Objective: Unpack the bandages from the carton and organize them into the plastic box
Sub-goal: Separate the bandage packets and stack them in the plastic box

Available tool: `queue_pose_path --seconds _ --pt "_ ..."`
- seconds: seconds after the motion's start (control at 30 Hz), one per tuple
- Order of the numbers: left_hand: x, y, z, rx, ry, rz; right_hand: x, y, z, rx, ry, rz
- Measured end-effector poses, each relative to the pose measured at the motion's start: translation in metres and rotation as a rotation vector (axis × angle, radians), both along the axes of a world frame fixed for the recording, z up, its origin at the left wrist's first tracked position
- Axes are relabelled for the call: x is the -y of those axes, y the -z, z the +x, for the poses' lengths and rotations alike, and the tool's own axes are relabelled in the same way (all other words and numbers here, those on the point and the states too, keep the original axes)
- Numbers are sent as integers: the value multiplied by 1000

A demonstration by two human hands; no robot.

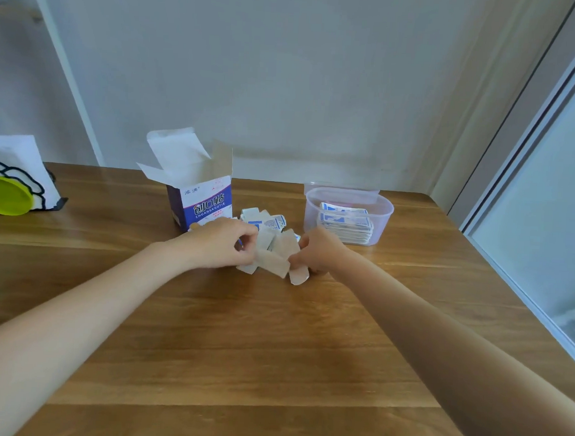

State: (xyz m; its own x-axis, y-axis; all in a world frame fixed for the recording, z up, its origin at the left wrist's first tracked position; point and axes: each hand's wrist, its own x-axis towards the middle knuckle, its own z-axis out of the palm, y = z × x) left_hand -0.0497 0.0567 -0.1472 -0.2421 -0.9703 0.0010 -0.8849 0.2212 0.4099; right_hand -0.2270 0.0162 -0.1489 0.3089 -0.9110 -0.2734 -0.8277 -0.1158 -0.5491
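Observation:
An open purple and white carton stands upright on the wooden table, its flaps raised. To its right lies a loose pile of wrapped bandages. My left hand and my right hand both pinch a bunch of these bandages from either side, just above the table. Right of them stands a clear plastic box with a stack of blue-printed bandages inside.
A white paper bag with a black outline drawing and a lime green disc stands at the table's far left. The box's clear lid leans behind the box. A wall runs along the back, a window frame along the right.

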Motion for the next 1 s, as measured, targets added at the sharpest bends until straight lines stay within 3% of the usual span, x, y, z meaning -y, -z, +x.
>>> queue_pose_path --seconds 0.1,0.27,0.37,0.47,0.7,1.0 --pt "1 -1 4 -165 -60 19 -2 -9 1 94 6 -49" --pt "4 -5 4 -189 -46 64 -7 -16 0 158 -70 -113" --pt "3 -5 6 -270 -75 102 -8 -12 -8 153 -118 -66" --pt "3 -3 7 -228 -65 82 -11 -9 -11 173 -163 -39" --pt "3 -8 5 -347 -70 171 -9 -7 -9 284 -66 -58" --pt "0 -6 11 -460 -101 254 -8 -10 -16 240 -10 -157"
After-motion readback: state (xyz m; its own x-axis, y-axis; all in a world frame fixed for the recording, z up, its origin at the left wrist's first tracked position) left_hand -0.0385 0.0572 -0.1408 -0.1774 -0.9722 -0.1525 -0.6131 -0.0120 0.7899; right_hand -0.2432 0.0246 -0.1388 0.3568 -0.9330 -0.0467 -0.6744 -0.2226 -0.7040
